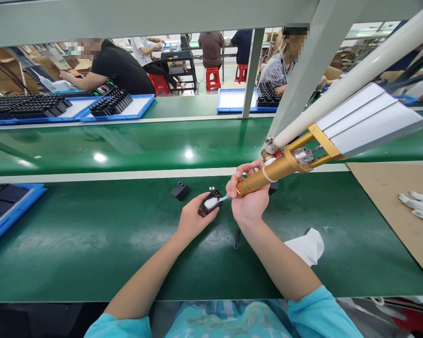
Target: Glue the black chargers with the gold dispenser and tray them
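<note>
Left hand (192,218) grips the small black housing (211,203) above the green workbench (91,234), near its far edge. Right hand (249,203) clasps the gold dispensing gun (271,172) — nozzle at the housing. Dispensing step likely in hand — the tip needs a steady hold.

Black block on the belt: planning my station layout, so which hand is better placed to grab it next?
Likely the left hand: the black block lies just beyond it on the belt, though it holds a small black part. The right hand is farther off and grips the gold tool.
</note>
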Available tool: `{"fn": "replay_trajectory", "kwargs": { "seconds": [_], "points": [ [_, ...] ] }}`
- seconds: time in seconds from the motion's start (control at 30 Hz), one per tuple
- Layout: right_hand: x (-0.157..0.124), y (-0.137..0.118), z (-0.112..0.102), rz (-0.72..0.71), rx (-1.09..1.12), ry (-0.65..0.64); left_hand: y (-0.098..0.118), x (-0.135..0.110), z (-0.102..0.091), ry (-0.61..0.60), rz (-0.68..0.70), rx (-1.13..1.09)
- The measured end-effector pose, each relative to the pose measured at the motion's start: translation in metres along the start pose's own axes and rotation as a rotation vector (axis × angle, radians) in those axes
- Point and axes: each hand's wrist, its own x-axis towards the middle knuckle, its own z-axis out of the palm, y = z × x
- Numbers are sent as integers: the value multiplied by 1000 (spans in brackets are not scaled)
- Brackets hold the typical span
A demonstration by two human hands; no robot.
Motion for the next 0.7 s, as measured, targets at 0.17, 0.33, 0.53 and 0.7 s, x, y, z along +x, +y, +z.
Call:
{"fn": "replay_trajectory", "kwargs": {
  "seconds": [0.17, 0.33, 0.53, 0.7],
  "points": [
    [-4, 1, 1, 29, 39, -20, 3, 0, 8, -24, 9, -10],
    [-10, 2, 4, 58, 37, -57, 11, -1, 12, -43, 56, -50],
    [-16, 2, 7, 34, 0, -83, 15, -4, 12, 0, 103, -69],
    [-15, 3, 6, 34, 18, -86, 14, -4, 11, 19, 141, -41]
  ]
}}
